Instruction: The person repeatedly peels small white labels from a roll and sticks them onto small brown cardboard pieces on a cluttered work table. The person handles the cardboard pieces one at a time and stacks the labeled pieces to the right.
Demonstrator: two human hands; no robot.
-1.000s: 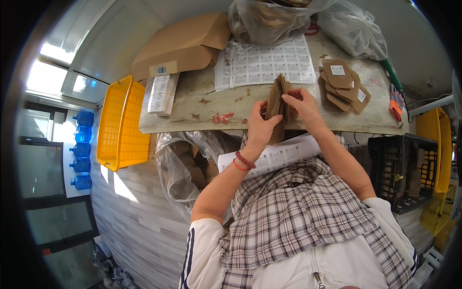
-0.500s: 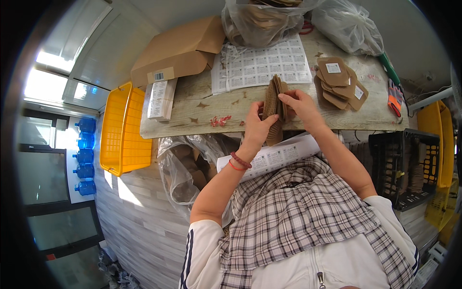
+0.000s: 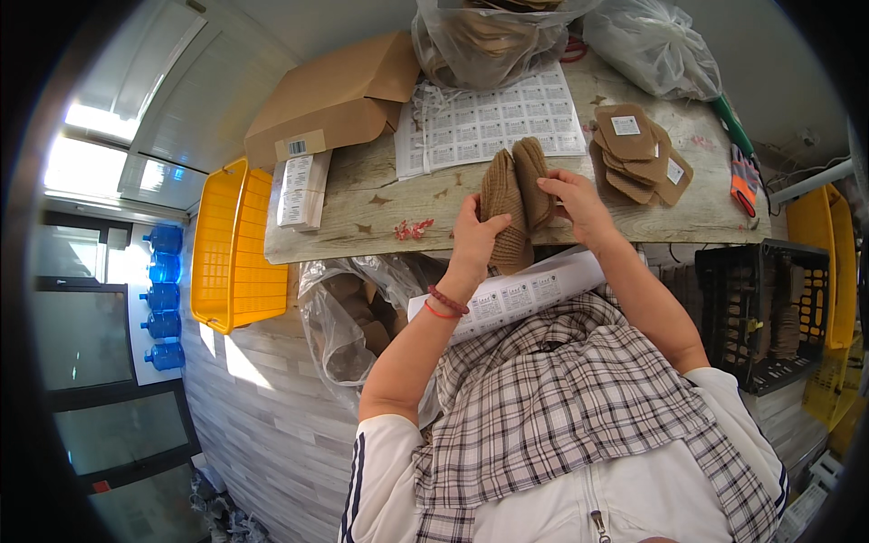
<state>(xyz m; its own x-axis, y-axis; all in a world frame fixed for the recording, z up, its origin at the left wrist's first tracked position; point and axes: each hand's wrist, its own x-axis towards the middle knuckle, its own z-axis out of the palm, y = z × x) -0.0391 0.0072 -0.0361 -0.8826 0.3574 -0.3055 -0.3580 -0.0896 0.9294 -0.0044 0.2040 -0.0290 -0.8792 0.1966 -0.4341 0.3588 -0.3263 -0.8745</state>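
Above the table's near edge, my left hand (image 3: 477, 240) is closed on a brown ribbed knit piece (image 3: 503, 208), its thumb across the front. A second brown ribbed piece (image 3: 533, 174) stands beside it, pinched by the thumb and fingers of my right hand (image 3: 580, 208). The tops of the two lean apart; whether they join lower down I cannot tell. To the right lies a loose stack of similar brown pieces (image 3: 625, 145), some bearing white labels. A sheet of printed labels (image 3: 543, 288) rests across my lap, below my hands.
On the table (image 3: 362, 213) lie more label sheets (image 3: 534, 118), a cardboard box (image 3: 335, 95), a bundle of white slips (image 3: 303, 190) and plastic bags (image 3: 652, 50). An orange-grey glove (image 3: 744, 185) hangs at the right edge. A yellow basket (image 3: 231, 253) and black crate (image 3: 760, 312) flank the table.
The brown pieces, earlier held close together and edge-on, are now spread apart with their ribbed faces showing. My left hand has shifted slightly left.
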